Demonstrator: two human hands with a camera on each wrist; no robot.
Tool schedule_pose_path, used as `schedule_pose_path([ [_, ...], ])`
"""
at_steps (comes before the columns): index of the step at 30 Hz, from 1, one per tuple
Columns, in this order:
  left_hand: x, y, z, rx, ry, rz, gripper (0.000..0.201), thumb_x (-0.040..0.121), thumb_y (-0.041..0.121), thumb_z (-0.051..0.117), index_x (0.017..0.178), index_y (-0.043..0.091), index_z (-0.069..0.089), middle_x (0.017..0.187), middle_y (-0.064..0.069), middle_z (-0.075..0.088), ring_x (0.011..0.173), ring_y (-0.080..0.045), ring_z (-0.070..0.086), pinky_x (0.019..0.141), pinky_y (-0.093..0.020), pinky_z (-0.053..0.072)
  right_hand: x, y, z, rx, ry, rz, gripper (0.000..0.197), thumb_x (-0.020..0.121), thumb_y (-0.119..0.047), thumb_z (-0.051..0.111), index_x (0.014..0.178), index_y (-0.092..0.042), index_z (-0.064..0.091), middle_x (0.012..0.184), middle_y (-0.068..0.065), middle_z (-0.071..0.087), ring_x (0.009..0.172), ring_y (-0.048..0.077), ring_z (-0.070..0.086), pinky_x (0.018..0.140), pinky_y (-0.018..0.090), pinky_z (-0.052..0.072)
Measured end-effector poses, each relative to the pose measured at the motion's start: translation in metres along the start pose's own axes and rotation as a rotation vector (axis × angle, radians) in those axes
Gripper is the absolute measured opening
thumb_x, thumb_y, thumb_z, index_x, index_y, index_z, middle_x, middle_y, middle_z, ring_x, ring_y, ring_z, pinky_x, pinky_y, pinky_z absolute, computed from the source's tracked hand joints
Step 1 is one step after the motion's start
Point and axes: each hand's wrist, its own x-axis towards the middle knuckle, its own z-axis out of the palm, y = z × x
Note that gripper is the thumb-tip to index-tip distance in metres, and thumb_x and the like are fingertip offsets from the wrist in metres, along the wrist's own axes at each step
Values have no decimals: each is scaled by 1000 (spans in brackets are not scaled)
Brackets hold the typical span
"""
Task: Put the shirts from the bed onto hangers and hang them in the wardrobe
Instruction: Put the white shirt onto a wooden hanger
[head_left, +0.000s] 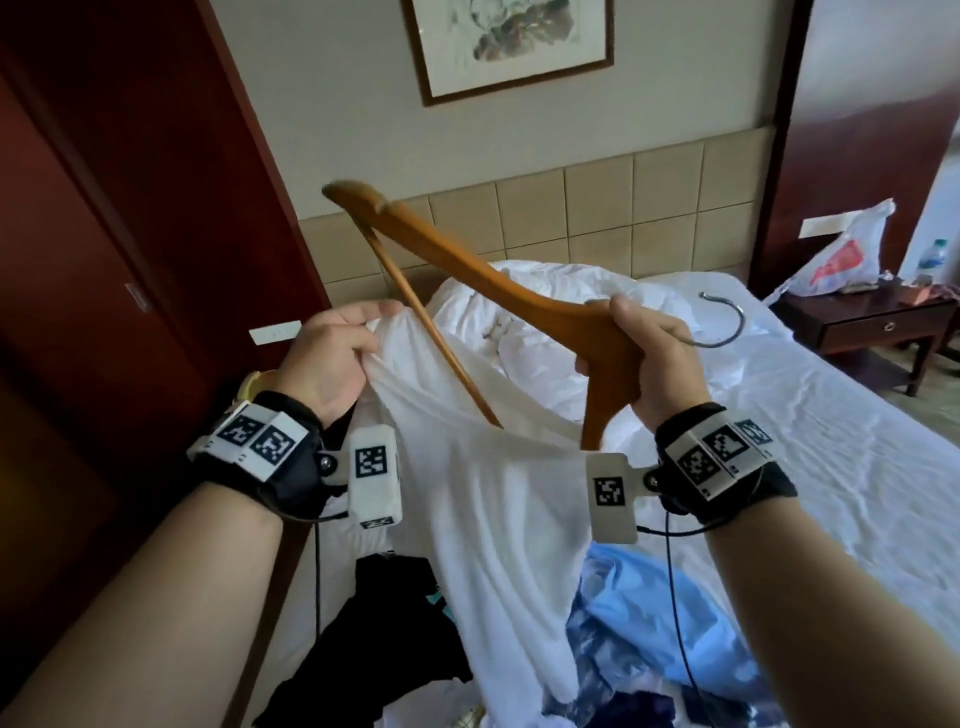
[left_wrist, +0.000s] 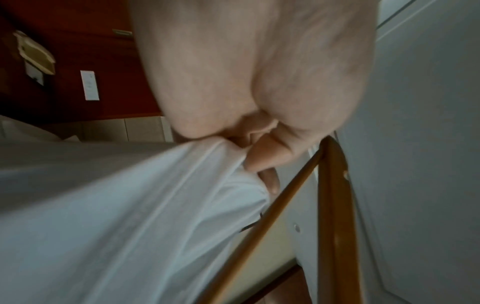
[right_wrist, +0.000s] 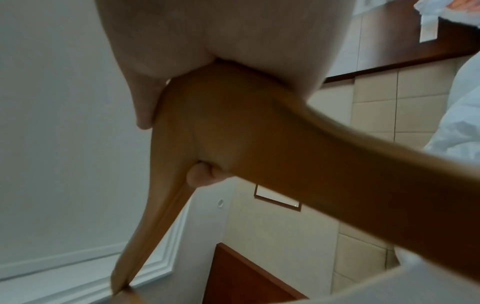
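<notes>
Hands grip hanger (head_left: 519, 296) (right) and white shirt (head_left: 493, 499) (left)

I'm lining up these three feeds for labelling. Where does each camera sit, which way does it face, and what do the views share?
Head: worn on the head, looking forward and down over the bed; shows both forearms, left hand and right hand.
Left wrist: looks along the left hand at the white shirt it grips.
Right wrist: looks along the right hand at the wooden hanger it grips.
Shared: all three views show the hanger; head and left wrist show the shirt.
</notes>
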Motion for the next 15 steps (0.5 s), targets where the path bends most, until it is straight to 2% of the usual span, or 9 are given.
schedule_pose_path([
  [2,3,-7,0,16,0,-8,33,88,-14,39,89,3,68,87,-14,70,85,-24,68,75,-28,54,-1,-2,-10,-31,-26,31,24,82,-32,63,78,-12,76,61,16,64,53,29,60,57,30,50],
  [4,5,-13,2,24,14,-22,35,89,-14,42,75,5,67,75,-6,71,75,-17,69,69,-24,54,-2,-5,-17,-80,-62,48,20,79,-32,72,80,-12,76,61,19,64,53,29,60,56,28,50],
  [5,6,-16,3,30,15,-31,35,89,-16,41,73,5,65,71,-3,71,71,-14,69,68,-23,53,-3,-6,-21,-114,-70,55,21,77,-31,74,82,-11,76,61,19,63,53,28,60,55,27,50],
  [7,8,-19,7,46,21,-39,34,89,-18,39,75,5,59,59,8,67,63,-2,65,68,-17,47,-6,-6,-28,-187,-70,78,25,78,-26,70,89,-3,74,59,16,63,52,26,60,52,25,49],
  [9,7,-17,11,77,36,-67,39,90,-19,38,73,13,52,48,19,59,53,12,57,61,-7,42,-9,-6,-35,-247,-49,116,22,84,-16,64,95,2,71,58,10,65,50,23,60,50,23,49],
  [10,8,-19,8,88,59,-70,39,89,-20,38,74,12,53,53,17,62,53,12,57,59,-5,42,-10,-5,-39,-276,-37,136,18,86,-12,63,95,1,71,58,8,66,49,22,61,49,22,48],
  [12,16,-26,-1,80,95,-80,38,85,-23,36,90,3,63,82,-3,69,59,0,63,61,-9,46,-12,-2,-46,-330,-18,166,14,88,-11,62,91,-3,73,60,10,67,51,24,62,50,23,49],
  [13,19,-29,-3,71,116,-108,41,82,-24,36,99,0,65,91,-10,68,63,-8,65,63,-13,49,-14,0,-48,-349,-15,175,13,88,-12,63,89,-5,74,61,11,67,52,25,62,51,24,49],
  [15,21,-38,-5,100,155,-144,44,79,-25,37,101,-1,66,92,-10,68,72,-15,65,62,-15,50,-15,3,-49,-375,-23,192,12,86,-15,67,87,-8,76,64,14,67,55,28,61,55,27,50],
])
